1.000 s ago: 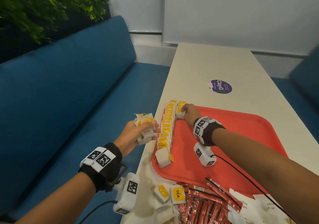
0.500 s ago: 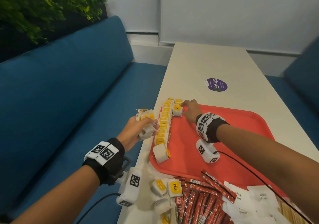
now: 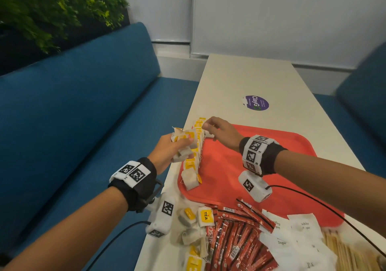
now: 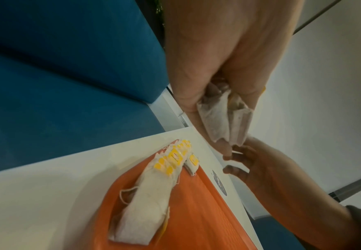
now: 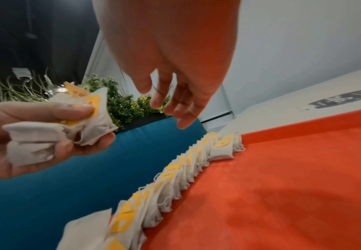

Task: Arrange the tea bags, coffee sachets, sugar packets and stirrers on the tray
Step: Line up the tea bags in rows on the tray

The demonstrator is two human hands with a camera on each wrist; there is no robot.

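I see my left hand (image 3: 167,151) holding a small bunch of tea bags (image 3: 183,143) with its fingers curled round them, up in the air over the left edge of the tabletop (image 3: 246,78). My right hand (image 3: 221,133) floats over the far left corner of the red tray (image 3: 261,160), just beside the bunch. Its fingers (image 5: 181,108) hang loose and a little bent, and they hold nothing. A long row of tea bags (image 3: 195,155) with yellow tags stands along the left edge of the tray, each bag leaning on the next. One more tea bag (image 5: 221,148) sits beside the far end of the row, a bit more inside the tray. Near the close edge of the tabletop there are some loose tea bags (image 3: 196,220) on the left. Next to them is a pile of red coffee sachets (image 3: 234,241), and a few of these lie over the near rim of the tray. Then come white sugar packets (image 3: 292,243), and the wooden stirrers (image 3: 346,252) are by the near right corner. A purple sticker (image 3: 255,102) is stuck on the tabletop past the tray.
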